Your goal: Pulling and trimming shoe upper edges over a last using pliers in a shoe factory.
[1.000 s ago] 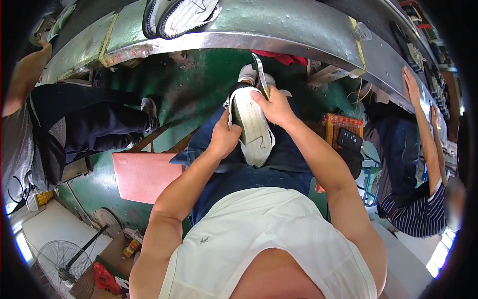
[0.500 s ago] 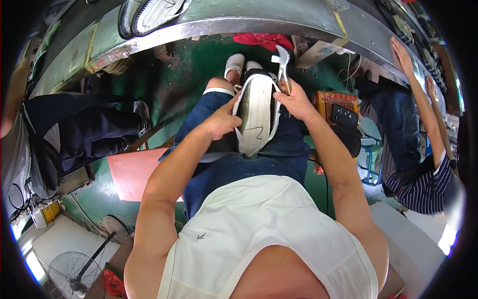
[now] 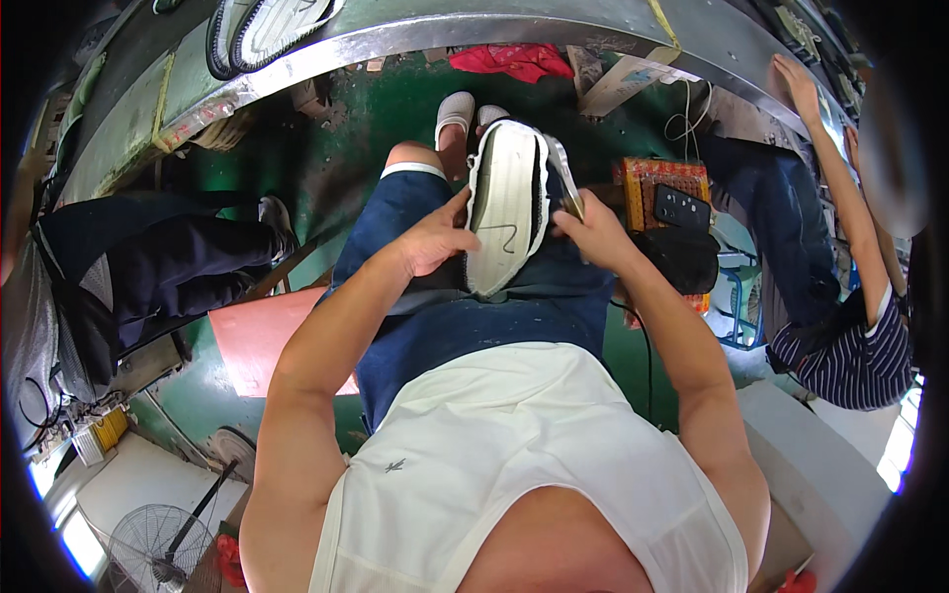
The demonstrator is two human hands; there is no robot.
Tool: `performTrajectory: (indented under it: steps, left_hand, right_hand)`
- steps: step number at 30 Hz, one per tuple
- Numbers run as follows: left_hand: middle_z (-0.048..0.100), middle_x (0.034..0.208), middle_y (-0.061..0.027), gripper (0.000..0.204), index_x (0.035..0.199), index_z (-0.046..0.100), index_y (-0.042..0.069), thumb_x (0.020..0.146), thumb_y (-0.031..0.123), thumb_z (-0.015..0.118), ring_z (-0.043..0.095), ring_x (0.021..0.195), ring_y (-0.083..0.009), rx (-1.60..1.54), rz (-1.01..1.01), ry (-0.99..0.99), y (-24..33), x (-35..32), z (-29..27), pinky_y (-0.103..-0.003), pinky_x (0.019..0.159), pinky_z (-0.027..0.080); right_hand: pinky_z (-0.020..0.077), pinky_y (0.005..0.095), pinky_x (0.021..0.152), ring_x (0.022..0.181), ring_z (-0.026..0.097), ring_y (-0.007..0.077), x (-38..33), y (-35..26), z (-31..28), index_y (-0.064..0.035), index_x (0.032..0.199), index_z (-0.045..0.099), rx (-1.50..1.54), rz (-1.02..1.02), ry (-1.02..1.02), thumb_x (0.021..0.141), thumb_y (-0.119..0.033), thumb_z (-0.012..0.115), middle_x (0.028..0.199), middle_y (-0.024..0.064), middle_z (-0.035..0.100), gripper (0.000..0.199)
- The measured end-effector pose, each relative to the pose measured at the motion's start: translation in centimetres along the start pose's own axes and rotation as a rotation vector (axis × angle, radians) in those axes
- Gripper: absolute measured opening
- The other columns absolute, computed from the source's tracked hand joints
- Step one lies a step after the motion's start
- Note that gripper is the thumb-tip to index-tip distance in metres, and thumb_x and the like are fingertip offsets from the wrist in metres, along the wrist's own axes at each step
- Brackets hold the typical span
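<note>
Sole side up, an unfinished shoe upper on a last (image 3: 504, 212) rests over my lap, toe end pointing away. Its underside is pale, with a dark curved line drawn near the heel end. My left hand (image 3: 432, 242) grips its left side, thumb lying on the underside. In my right hand (image 3: 596, 229) is a pair of metal lasting pincers (image 3: 567, 183), closed in the fingers at the shoe's right edge. The pincers' head lies along the upper's dark-lined rim; whether the jaws bite the material is hard to tell.
A metal-edged workbench (image 3: 395, 47) curves across the far side, with more shoe uppers (image 3: 277, 30) on it. To the right, a black phone (image 3: 682, 206) lies on an orange crate-like seat (image 3: 638, 178). A pink board (image 3: 259, 341) stands left. People sit on both sides; a fan (image 3: 158, 539) is behind left.
The pincers have come down from above the shoe's toe and now lie against its right edge. My right hand has shifted lower and slightly right; the left keeps its hold.
</note>
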State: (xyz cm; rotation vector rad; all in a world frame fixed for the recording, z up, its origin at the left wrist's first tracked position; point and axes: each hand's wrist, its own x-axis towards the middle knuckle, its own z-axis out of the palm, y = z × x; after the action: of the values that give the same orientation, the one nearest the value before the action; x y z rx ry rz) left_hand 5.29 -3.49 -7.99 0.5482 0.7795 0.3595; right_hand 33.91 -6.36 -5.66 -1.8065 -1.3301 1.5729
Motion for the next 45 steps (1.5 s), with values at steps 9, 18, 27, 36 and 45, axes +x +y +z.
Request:
performTrajectory:
  steps: [9, 18, 27, 36, 45]
  left_hand:
    - [0.041, 0.153, -0.0269, 0.117, 0.159, 0.005, -0.002, 0.074, 0.018, 0.084, 0.042, 0.141, -0.032, 0.668, 0.258, 0.289, -5.1, 0.2, -0.5, -0.033, 0.118, 0.031]
    - [0.041, 0.152, -0.0272, 0.123, 0.16, -0.002, 0.0, 0.074, 0.018, 0.084, 0.043, 0.141, -0.032, 0.713, 0.269, 0.256, -5.1, -0.3, -0.1, -0.033, 0.118, 0.031]
    - [0.035, 0.154, -0.03, 0.126, 0.158, -0.009, -0.002, 0.074, 0.018, 0.083, 0.04, 0.143, -0.0348, 0.735, 0.216, 0.232, -4.2, -0.3, 0.2, -0.033, 0.118, 0.029]
    - [0.03, 0.159, -0.0232, 0.097, 0.16, -0.003, 0.0, 0.094, 0.028, 0.063, 0.035, 0.145, -0.0287, 0.322, 0.291, 0.132, -3.6, -0.7, 2.1, -0.034, 0.119, 0.027]
    - [0.044, 0.152, -0.0162, 0.066, 0.155, 0.034, 0.003, 0.109, 0.05, 0.026, 0.043, 0.139, -0.026, 0.036, 0.379, 0.713, -6.3, 3.1, 2.2, -0.033, 0.114, 0.033]
  right_hand:
    - [0.0525, 0.0481, 0.073, 0.08, 0.066, 0.0409, -4.5, -4.1, -1.1, -0.0031, 0.121, 0.059, -0.954, -0.379, -0.325, 0.091, -0.022, 0.065, 0.084, 0.0193, 0.068, 0.036]
    - [0.0523, 0.0484, 0.072, 0.086, 0.067, 0.0389, -1.8, -6.0, 0.0, 0.0006, 0.103, 0.062, -1.281, -0.716, -0.287, 0.086, -0.014, 0.068, 0.091, 0.0197, 0.068, 0.023]
    - [0.0524, 0.0494, 0.081, 0.093, 0.065, 0.0418, -2.7, -5.4, 0.7, 0.0011, 0.113, 0.06, -0.832, -0.398, -0.562, 0.086, -0.011, 0.067, 0.097, 0.0222, 0.066, 0.03]
    - [0.0528, 0.0492, 0.079, 0.088, 0.067, 0.042, -0.9, -12.3, 0.9, 0.007, 0.099, 0.06, -1.368, -0.197, -0.731, 0.083, -0.006, 0.064, 0.087, 0.0246, 0.067, 0.021]
    - [0.0514, 0.0506, 0.073, 0.082, 0.066, 0.0405, -0.2, -3.0, 2.9, -0.0008, 0.096, 0.059, -0.957, -0.581, -0.41, 0.086, -0.017, 0.066, 0.085, 0.0202, 0.067, 0.021]
